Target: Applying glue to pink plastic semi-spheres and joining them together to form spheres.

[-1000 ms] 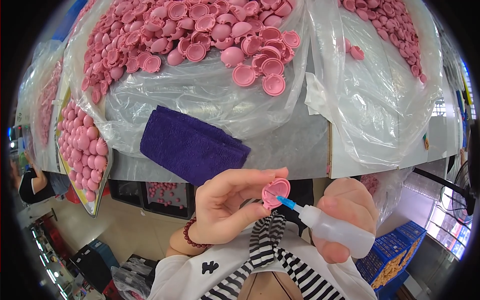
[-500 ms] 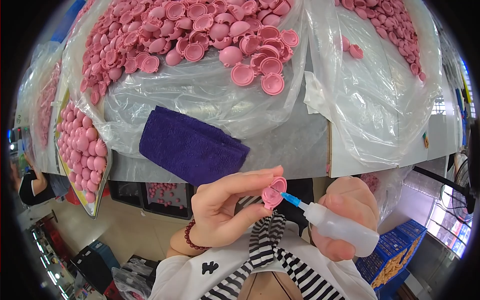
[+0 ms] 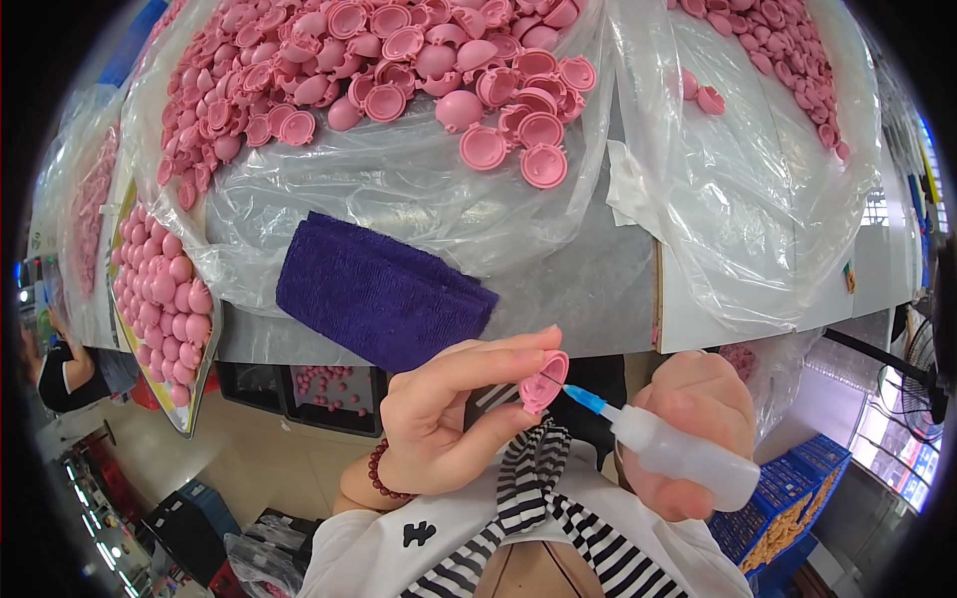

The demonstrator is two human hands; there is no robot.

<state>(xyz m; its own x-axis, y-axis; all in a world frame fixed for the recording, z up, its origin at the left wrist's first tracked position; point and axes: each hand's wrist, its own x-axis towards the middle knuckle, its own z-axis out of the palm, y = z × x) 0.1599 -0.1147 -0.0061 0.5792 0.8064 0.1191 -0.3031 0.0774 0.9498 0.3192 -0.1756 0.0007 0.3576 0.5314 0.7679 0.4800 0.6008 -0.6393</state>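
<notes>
Step in hand, judging by the pose: working a nozzle at the inside of a shell. Left hand point(image 3: 444, 419) pinches one round pink plastic half-shell point(image 3: 536, 391) between thumb and fingertips, narrow grip, hollow side turned toward 4 o'clock. Right hand point(image 3: 706, 409) is wrapped round a translucent white plastic squeeze bottle point(image 3: 688, 463), which lies at the shell's 4 o'clock. Its tapered blue plastic nozzle point(image 3: 585, 401) points toward 10 o'clock, and a thin dark needle point(image 3: 553, 381) runs from it over the shell's hollow. Shell is up in front of the chest, near the table's front edge, well apart from the loose heap of pink plastic half-shells point(image 3: 384, 100) at 11 o'clock.

Next move, my read: calls for a steady left pinch, a finely aimed needle and a light, even squeeze. A slip could put the needle on the rim instead.

Around the shell: folded dark purple towelling cloth point(image 3: 379, 294) at 10 o'clock; yellow-lined tray point(image 3: 182, 420) of pink rounded pieces at 9 o'clock.

Hard to tell: whether the needle touches the shell wall, whether anything comes out, how full the bottle is. Right fingers partly hidden behind the bottle; left lower fingers tucked out of sight. Heap cut off at 12 o'clock by the frame; far rim dark and bent.
</notes>
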